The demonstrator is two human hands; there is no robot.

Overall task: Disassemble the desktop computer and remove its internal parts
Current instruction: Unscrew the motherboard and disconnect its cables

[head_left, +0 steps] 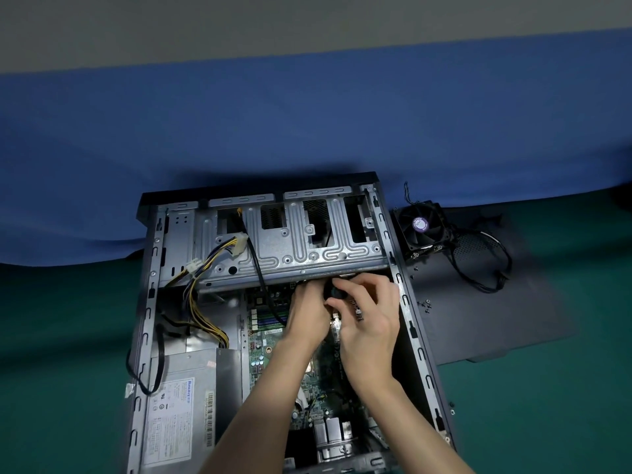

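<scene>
— While both hands are working inside the open computer case [415, 323], what is each one doing?

— Left hand [309, 311] is reaching under the near edge of the drive cage [290, 248], fingers curled down toward the motherboard [270, 350]. Right hand [367, 314] is lying just beside it, touching it, with thumb and forefinger pinching a small black connector [333, 291].

— Is the left hand gripping anything?

— Cannot tell. Its fingertips are hidden behind the knuckles and the cage lip; it appears closed, possibly on the same black part, but the view is too poor to confirm.

— Where is the rest sitting, relative to the hands?

— Beyond the fingertips, the drive cage is spanning the far end of the case. To the left of the left hand, a black cable [256, 265] is running up over the cage, and further left a bundle of yellow and black wires [201, 302] is trailing toward the power supply [184, 412], which is lying beside the left forearm in the near-left corner. Beneath both wrists the motherboard is showing, still seated in the case.

— Anything outside the case?

— Well to the right of the right hand, a black cooler fan [422, 229] with its cable is resting on a dark side panel [496, 319], with several loose screws [425, 305] scattered between the panel and the case wall. Everything is lying on a green table [58, 336].
</scene>
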